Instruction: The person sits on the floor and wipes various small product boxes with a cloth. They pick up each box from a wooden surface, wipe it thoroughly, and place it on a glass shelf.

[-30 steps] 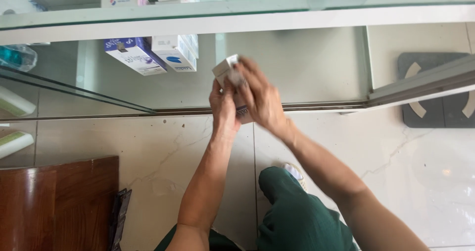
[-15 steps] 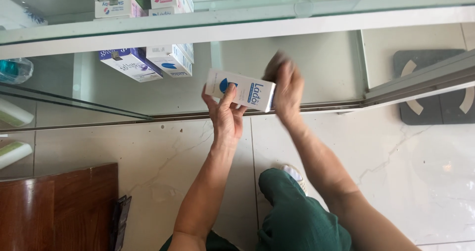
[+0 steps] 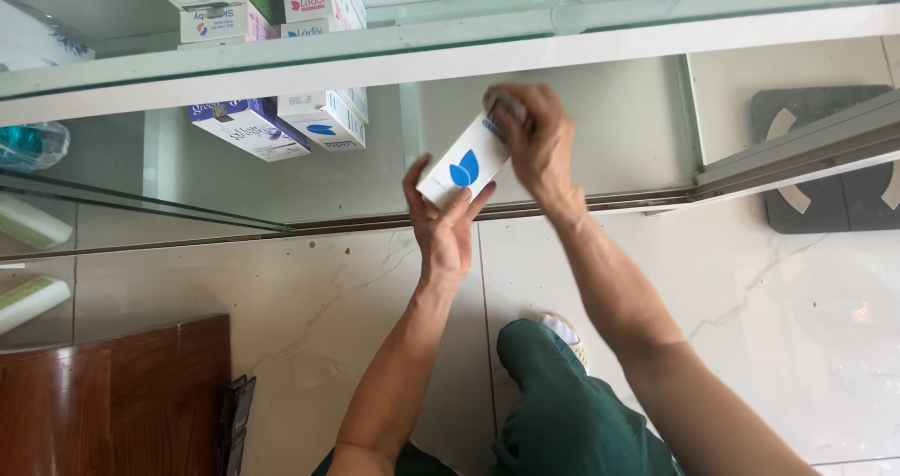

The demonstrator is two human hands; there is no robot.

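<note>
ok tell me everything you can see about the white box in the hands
The white box is a small oblong carton, cardboard by its look, with a blue leaf-like mark on its facing side. It is held tilted in the air in front of a glass-shelved cabinet, above the pale marbled floor. The left hand grips its lower end, fingers curled over the face, while the right hand covers its upper end, hiding that end. It looks intact; whether the top is open cannot be told.
</note>
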